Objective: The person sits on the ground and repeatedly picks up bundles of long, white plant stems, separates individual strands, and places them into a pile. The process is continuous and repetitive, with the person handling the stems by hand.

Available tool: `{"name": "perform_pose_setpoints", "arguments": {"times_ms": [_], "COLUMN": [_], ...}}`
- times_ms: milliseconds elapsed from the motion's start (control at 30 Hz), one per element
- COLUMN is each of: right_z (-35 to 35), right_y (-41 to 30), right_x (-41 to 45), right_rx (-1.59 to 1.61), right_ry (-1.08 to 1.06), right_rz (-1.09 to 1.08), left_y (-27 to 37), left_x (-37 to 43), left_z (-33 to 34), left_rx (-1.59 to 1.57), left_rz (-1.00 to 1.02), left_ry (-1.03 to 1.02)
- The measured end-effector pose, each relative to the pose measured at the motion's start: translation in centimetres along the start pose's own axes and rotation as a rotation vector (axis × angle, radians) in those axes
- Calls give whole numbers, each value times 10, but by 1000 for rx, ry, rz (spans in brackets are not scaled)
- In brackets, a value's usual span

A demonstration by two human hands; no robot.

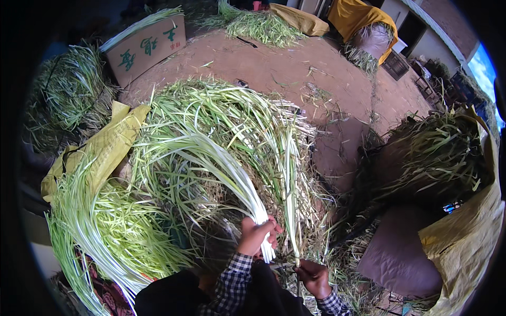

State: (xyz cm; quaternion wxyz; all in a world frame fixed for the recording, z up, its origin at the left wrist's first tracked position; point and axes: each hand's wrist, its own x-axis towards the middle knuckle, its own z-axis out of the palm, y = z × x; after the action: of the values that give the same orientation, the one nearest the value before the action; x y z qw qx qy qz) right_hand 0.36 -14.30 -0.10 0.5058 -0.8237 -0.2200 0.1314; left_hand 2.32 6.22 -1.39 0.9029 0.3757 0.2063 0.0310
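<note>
My left hand (259, 236) grips a bundle of long leafy stalks (233, 173) near their white lower ends, the leaves fanning up and to the left. To its right, my right hand (314, 276) pinches the lower end of a single stalk (291, 197), whose leaves stretch upward. Both hands are over a large heap of the same leafy stalks (221, 106). At the lower left, another bundle of pale stalks (106, 260) lies beside my lap, next to a heap of yellow-green leaves (134, 229).
A cardboard box (146, 51) bearing writing stands at the upper left beside a green heap (71, 91). A yellow woven sack (102, 150) lies left. On the right are dried leaves (442, 158) and an open woven sack (462, 245). A knife (247, 42) and black crate (395, 65) are farther off.
</note>
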Motion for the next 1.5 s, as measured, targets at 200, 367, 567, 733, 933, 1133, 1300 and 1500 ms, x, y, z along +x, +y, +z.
{"name": "perform_pose_setpoints", "arguments": {"times_ms": [200,367,567,733,933,1133,1300,1500], "right_z": [16,15,16,21,-13,-34,-62,-94], "right_y": [-11,-11,-39,-40,-53,26,136,174], "right_x": [14,27,105,111,18,-94,-202,-272], "right_rx": [-156,-148,414,588,495,-23,-454,-759], "right_ry": [-83,-128,-55,15,41,-91,-276,-414], "right_rz": [-83,-121,264,171,191,563,763,688], "left_y": [-6,-3,10,18,36,100,109,125], "left_x": [-4,-7,-19,-21,-14,-37,-71,-78], "left_z": [7,1,13,16,22,76,90,97], "left_rx": [13,35,86,-35,31,223,53,145], "left_rz": [-14,-62,-26,-31,48,289,409,466], "left_ry": [22,17,10,-46,-111,-326,-201,-81]}}
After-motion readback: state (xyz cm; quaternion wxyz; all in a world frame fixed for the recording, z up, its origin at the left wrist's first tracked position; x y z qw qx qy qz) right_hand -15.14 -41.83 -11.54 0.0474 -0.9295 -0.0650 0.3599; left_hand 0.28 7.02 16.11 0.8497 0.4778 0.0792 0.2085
